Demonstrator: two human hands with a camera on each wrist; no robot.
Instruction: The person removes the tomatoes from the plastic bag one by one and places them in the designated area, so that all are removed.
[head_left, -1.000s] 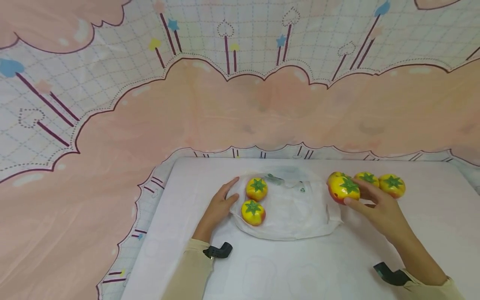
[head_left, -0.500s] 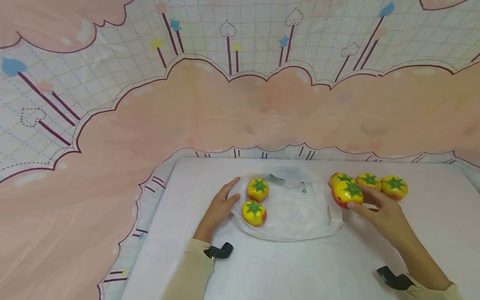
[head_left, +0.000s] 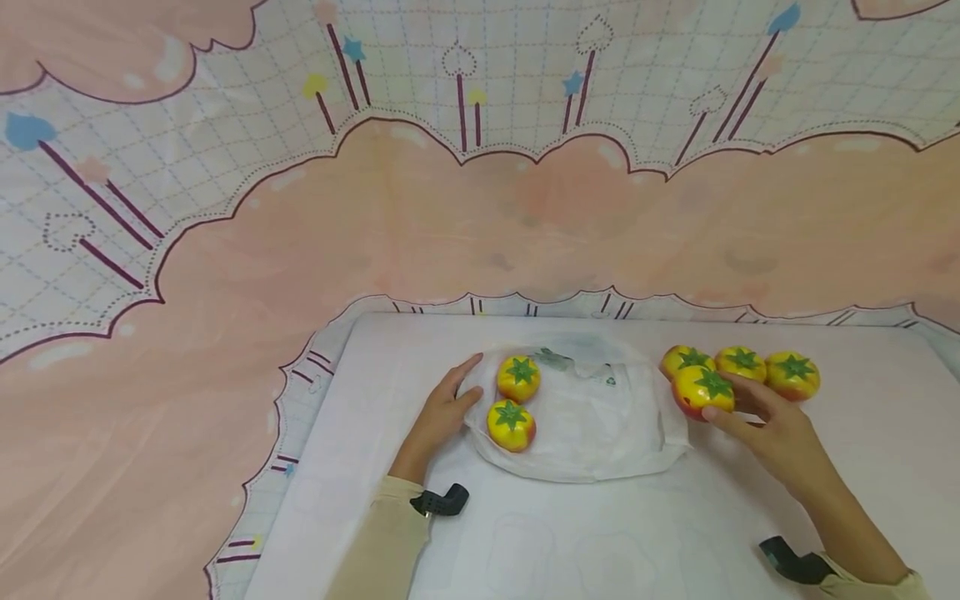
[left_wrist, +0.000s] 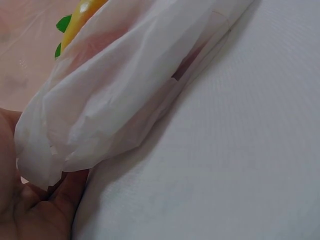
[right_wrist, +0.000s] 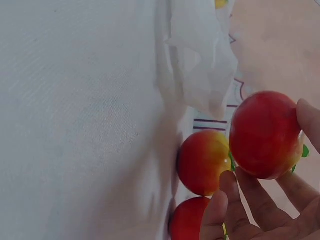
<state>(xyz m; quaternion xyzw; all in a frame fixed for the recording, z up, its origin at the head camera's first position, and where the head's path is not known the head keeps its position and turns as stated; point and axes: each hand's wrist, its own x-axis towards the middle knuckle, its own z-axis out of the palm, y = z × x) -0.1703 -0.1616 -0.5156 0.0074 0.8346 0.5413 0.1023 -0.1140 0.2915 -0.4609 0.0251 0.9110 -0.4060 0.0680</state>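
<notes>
On my head feed, the right grip [head_left: 776,433] has a yellow-and-red toy tomato [head_left: 699,393] clasped between thumb and fingers, just in front of a row of three matching toy tomatoes [head_left: 795,377] on the white desk [head_left: 652,533]. My left grip [head_left: 441,410] touches the left edge of a white plastic bag [head_left: 592,429], pinching it or not I can't tell, near two further toy tomatoes [head_left: 512,427] at that end.

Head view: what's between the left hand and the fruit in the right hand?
The white bag, with two other fruits near the left hand; the head view shows it.
</notes>
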